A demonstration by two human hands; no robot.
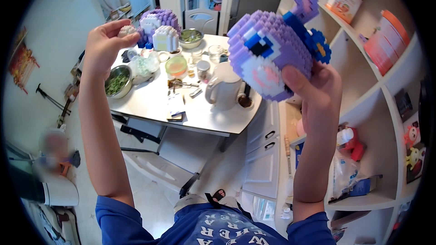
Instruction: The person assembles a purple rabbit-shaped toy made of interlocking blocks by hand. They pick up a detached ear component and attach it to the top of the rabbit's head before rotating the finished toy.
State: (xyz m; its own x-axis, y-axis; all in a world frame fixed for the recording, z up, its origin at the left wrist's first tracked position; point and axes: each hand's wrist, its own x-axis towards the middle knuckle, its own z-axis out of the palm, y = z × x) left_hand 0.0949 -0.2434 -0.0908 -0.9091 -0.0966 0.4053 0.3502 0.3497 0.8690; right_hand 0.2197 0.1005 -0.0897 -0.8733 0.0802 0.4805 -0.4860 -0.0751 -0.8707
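My left hand (102, 47), raised at the far left, pinches a small white knob (127, 31) between thumb and fingers. The knob seems to belong to the purple and white building-brick figure body (165, 34) beside it, which has blue bricks low on its left. On the right, my right hand (320, 86) grips a purple building-brick animal head (277, 27) from below and behind, its thumb across the front. The head has a blue and white eye, a white muzzle with pink marks and a long ear. A blue bow (313, 38) with a yellow centre sits at its side.
Below stands a white table (204, 115) with a pale jug (222, 86), a steel bowl of green leaves (119, 81), another bowl (190, 38), jars and a plastic bag (144, 66). A chair (184, 147) is in front. Shelves (363, 81) rise close to my right arm.
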